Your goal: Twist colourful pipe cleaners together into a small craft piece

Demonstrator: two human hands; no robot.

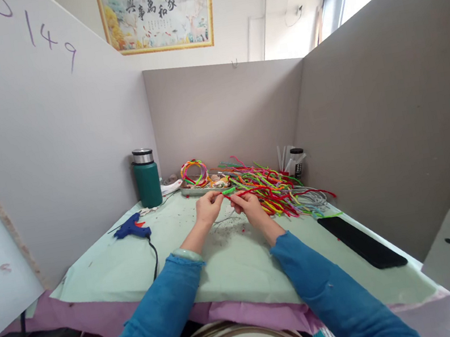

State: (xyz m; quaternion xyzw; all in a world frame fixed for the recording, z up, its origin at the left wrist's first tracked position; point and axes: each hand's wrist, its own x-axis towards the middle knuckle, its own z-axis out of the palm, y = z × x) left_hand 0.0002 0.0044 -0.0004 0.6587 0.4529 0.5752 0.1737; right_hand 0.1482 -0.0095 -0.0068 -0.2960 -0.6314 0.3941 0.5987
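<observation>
My left hand [208,208] is closed in a pinch on one end of a red fuzzy strand that looks like a pipe cleaner. A short way to the right, my right hand [248,206] pinches the same red strand between thumb and fingers. A bright green piece [228,191] shows between the fingertips, at the red strand; whether it is wound around it I cannot tell. Just behind my right hand spreads a loose heap of pipe cleaners [268,184] in red, green, orange and yellow.
Behind my hands, a metal tray [194,191] holds small pieces and a ring of colourful strands [194,172]. A blue glue gun [132,227] and a green bottle [147,181] stand left. Coiled wire [311,198] and a black flat object [362,240] lie right. Partitions enclose the table.
</observation>
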